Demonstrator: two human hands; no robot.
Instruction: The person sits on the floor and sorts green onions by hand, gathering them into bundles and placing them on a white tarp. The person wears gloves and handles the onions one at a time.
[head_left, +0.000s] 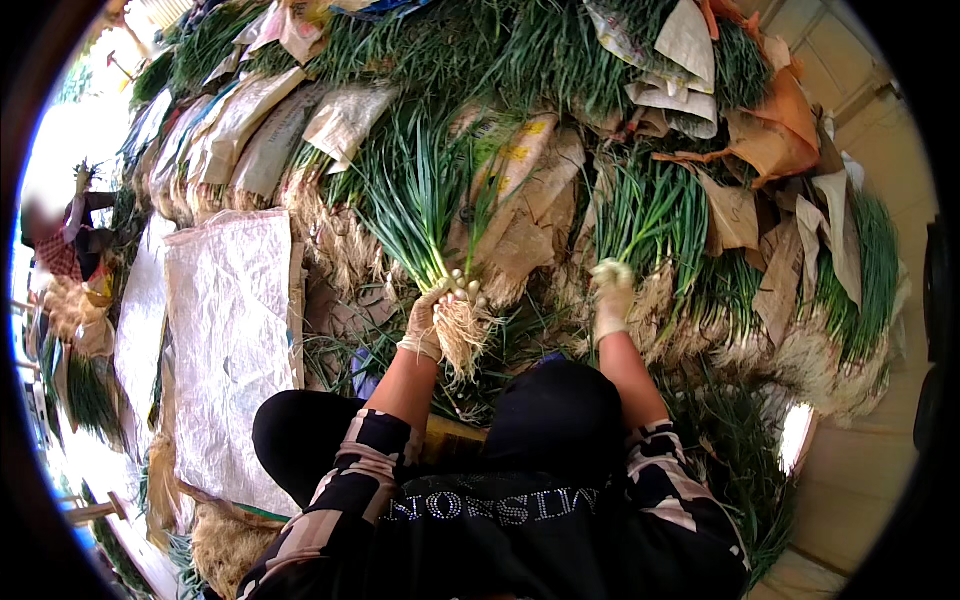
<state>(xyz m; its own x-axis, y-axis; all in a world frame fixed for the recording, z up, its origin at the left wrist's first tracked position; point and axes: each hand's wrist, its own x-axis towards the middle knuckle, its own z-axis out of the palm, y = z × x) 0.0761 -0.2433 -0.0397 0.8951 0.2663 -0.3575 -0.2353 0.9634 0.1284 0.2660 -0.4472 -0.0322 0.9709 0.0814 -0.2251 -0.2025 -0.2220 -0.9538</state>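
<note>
My left hand (425, 322), in a pale glove, is closed round a bunch of spring onions (430, 215). The white bulbs sit at my fingers, the pale roots (462, 338) hang toward my lap, and the long green leaves fan away from me. To the right, my right hand (612, 295), also gloved and slightly blurred, is closed at the lower end of a spring onion stalk (638, 236). That stalk lies against a pile of spring onions (665, 205), whose roots face me.
Heaped spring onions (450, 50) line the far side, partly covered by sacks (245, 125). A white woven sack (232, 340) lies at my left, with a person (75, 235) farther off. Loose green leaves (730, 455) are strewn at my right. An orange sheet (780, 130) covers part of the right pile.
</note>
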